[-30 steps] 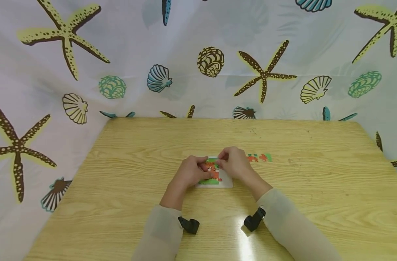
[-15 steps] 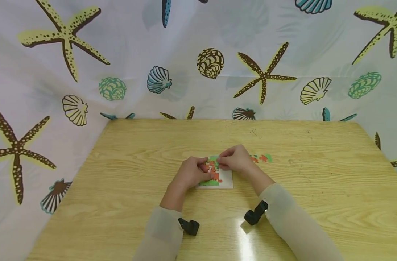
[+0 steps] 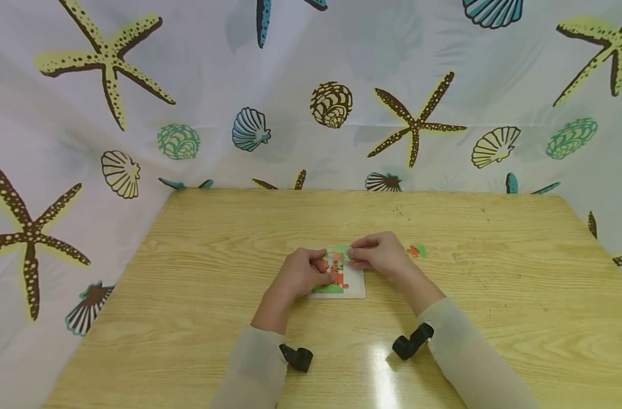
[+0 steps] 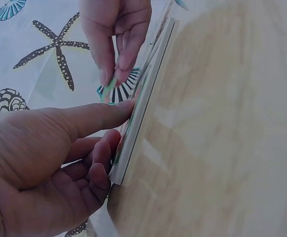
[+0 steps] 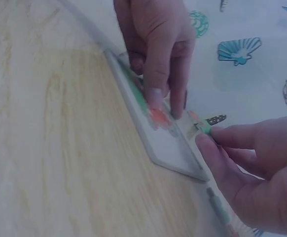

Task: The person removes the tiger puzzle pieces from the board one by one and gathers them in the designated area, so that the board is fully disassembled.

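A small white-bordered jigsaw puzzle board lies mid-table, its left part filled with green and orange pieces showing an animal picture. My left hand rests over the board's left side; the straight thumb presses on the picture. Between thumb and fingertips of my right hand is a green and orange puzzle piece, held just above the board's upper right part. In the left wrist view the same puzzle piece shows edge-on. The left palm hides part of the picture.
Loose orange and green puzzle pieces lie on the wooden table, right of the right hand. A white curtain with starfish and shells hangs behind and along the sides. Black wrist cameras sit on both sleeves.
My right hand has shifted a little to the right with the puzzle piece, uncovering more of the board's upper part and covering some loose pieces. The left hand stays in place.
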### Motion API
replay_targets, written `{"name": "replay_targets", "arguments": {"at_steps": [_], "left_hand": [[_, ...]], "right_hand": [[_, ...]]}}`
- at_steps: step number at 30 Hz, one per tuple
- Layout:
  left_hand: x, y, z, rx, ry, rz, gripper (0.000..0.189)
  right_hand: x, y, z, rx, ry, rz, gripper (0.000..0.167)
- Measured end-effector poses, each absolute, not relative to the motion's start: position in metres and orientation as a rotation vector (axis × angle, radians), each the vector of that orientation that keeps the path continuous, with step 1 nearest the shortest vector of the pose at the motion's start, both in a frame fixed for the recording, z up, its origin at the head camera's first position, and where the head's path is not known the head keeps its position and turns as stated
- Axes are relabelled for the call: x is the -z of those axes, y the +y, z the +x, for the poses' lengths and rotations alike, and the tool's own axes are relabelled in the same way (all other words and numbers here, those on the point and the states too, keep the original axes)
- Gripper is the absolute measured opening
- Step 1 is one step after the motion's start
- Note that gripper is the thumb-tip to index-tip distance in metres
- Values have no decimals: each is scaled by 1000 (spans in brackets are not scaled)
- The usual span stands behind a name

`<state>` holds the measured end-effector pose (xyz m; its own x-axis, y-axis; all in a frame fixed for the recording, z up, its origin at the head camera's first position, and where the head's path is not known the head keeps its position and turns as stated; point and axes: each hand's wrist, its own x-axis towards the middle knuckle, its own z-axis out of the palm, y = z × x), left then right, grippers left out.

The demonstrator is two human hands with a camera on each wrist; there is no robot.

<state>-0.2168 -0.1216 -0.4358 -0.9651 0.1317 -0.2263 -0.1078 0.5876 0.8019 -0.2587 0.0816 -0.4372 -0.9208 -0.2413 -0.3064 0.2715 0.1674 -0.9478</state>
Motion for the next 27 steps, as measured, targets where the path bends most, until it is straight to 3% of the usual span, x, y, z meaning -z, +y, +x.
{"name": "replay_targets", "arguments": {"at_steps": [27], "left_hand": [[438,-125,-216,-1302,2574,16,65]], "right_hand": [[435,107,-252,1780,2020,-51,27]]}}
